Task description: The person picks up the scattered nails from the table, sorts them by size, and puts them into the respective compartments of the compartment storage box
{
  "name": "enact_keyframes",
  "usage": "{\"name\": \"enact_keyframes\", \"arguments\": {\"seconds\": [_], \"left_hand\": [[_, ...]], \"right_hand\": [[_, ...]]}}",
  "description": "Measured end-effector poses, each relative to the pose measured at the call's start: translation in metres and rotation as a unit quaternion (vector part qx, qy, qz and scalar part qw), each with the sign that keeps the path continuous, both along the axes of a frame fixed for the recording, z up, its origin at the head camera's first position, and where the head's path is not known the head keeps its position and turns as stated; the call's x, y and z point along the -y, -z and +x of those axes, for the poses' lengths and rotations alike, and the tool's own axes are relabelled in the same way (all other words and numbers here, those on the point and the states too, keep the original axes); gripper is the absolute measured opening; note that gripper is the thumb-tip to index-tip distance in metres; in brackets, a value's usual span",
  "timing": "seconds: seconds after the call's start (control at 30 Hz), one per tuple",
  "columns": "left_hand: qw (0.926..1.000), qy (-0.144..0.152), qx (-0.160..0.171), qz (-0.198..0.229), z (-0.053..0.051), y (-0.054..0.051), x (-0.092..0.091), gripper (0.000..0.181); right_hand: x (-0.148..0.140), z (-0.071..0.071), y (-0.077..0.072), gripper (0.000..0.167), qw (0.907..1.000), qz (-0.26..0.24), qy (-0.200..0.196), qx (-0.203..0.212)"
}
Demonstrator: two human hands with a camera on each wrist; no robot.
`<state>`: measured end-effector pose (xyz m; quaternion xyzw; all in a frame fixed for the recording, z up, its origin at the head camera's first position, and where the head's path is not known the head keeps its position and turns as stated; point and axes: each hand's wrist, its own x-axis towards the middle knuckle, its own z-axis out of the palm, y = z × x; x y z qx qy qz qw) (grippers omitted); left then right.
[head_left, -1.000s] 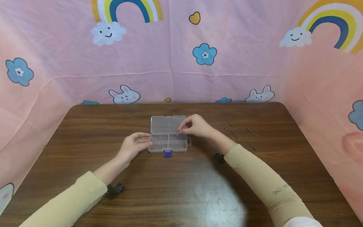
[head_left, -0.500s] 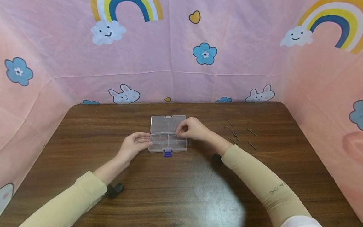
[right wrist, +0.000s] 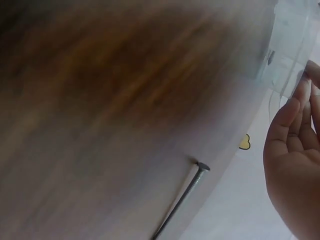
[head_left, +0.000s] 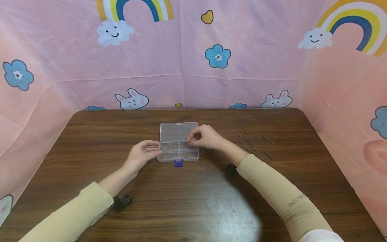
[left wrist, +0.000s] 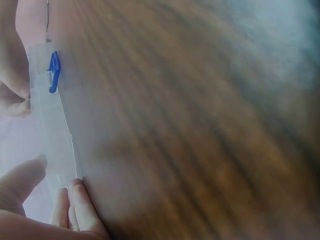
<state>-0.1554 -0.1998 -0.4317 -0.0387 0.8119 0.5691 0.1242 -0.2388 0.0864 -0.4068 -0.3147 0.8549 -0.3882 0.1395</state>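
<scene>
A clear plastic compartment box (head_left: 165, 159) stands on the table, its lid (head_left: 172, 131) laid back and its blue latch (head_left: 178, 163) toward me. My left hand (head_left: 140, 155) holds the box at its left end, thumb near the front corner and fingers along the side. Over the back right compartment, my right hand (head_left: 205, 137) keeps thumb and forefinger pinched together. A small dark speck shows at those fingertips in the left wrist view; most of the nail there is hidden. Loose nails (head_left: 267, 154) lie to the right of this hand.
Another nail (right wrist: 182, 200) lies close to the right wrist camera. The brown wooden table (head_left: 181, 205) is enclosed by pink patterned cloth (head_left: 193, 67) at the back and sides. A black wrist mount (head_left: 122, 203) sits under the left forearm.
My right hand has come down and slightly toward me, from the lid's edge to the back right compartment. The nail at its fingertips no longer shows in the head view. My left hand stays put.
</scene>
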Motion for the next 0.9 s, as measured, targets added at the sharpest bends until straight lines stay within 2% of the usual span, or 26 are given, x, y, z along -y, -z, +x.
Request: {"name": "enact_keyframes", "arguments": {"seconds": [0.37, 0.6, 0.9], "left_hand": [[0.9999, -0.005, -0.002, 0.01, 0.001, 0.002, 0.001, 0.053], [1.0, -0.002, -0.004, 0.004, 0.003, 0.002, 0.004, 0.053], [0.9999, 0.001, -0.015, 0.007, 0.0, 0.002, 0.0, 0.052]], "right_hand": [[-0.015, -0.003, -0.005, 0.008, 0.9996, -0.023, 0.007, 0.015], [-0.035, -0.006, -0.011, 0.011, 0.9986, -0.022, 0.047, 0.015], [-0.081, -0.007, -0.023, 0.018, 0.9949, -0.02, 0.098, 0.007]]}}
